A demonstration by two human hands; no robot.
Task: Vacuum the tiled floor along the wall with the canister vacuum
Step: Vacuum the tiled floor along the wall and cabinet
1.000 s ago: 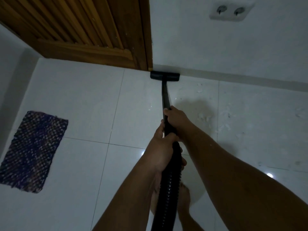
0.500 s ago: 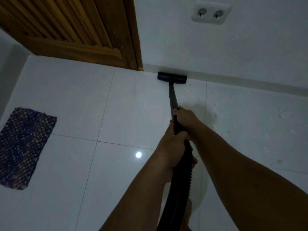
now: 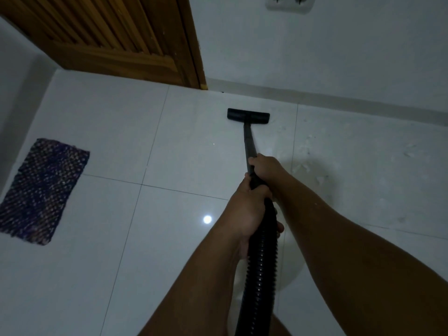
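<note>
A black vacuum floor head (image 3: 248, 115) rests flat on the white tiled floor (image 3: 184, 146), a short way off the wall's baseboard (image 3: 315, 97). Its black wand (image 3: 249, 144) runs back towards me into a ribbed black hose (image 3: 260, 267). My right hand (image 3: 265, 167) grips the wand higher up; my left hand (image 3: 247, 209) is closed around the hose end just behind it. Pale scraps of debris (image 3: 308, 151) lie scattered on the tiles to the right of the head. The canister is out of view.
A slatted wooden door (image 3: 116, 37) stands at the back left, its frame meeting the white wall. A double wall socket (image 3: 289, 2) sits high on the wall. A dark woven mat (image 3: 41, 190) lies on the floor at the left. My bare foot shows under the hose.
The floor head has been pulled back from the baseboard towards me. Both hands keep their grip on the wand and hose.
</note>
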